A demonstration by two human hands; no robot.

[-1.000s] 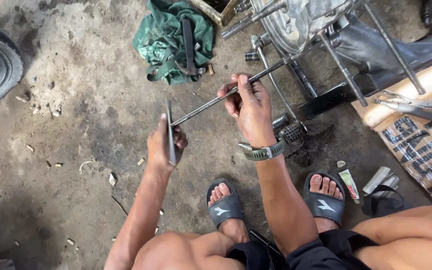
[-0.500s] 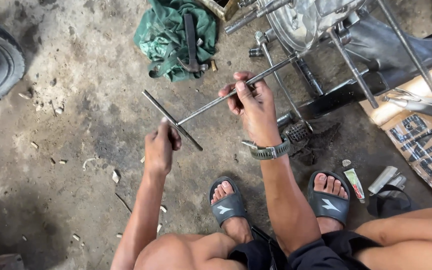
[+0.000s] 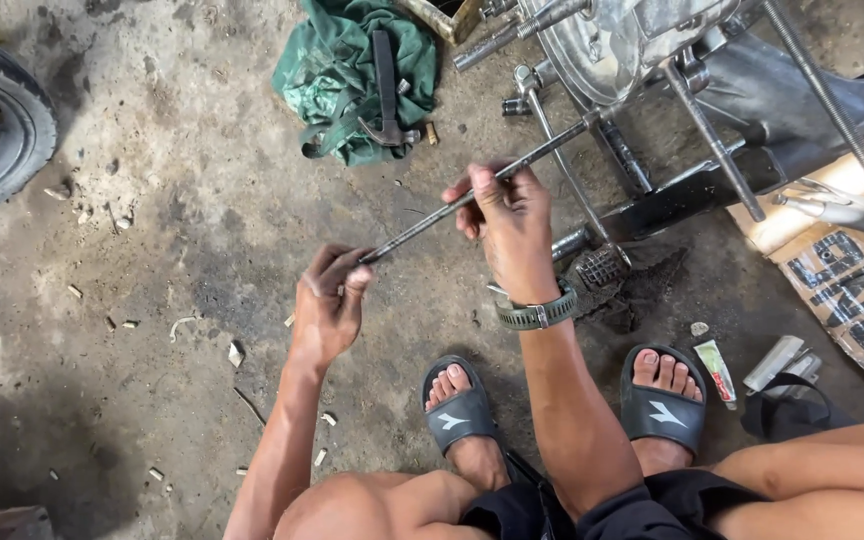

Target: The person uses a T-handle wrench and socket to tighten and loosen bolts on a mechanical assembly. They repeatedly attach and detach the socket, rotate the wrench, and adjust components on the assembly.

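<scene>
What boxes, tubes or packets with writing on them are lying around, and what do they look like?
Cardboard sheet: flat on the floor at the right edge, brown with black printed blocks.
Small tube: on the floor just right of the right sandal, white with green and red.
Small packet: right of the tube, a pale grey oblong; its print is too small to tell.
No screens or signs are in view.

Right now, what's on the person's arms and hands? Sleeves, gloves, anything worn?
Both arms are bare, no sleeves or gloves. The right hand has a dark green wristwatch with a metal buckle on its wrist. The left hand and its wrist carry nothing.
</scene>
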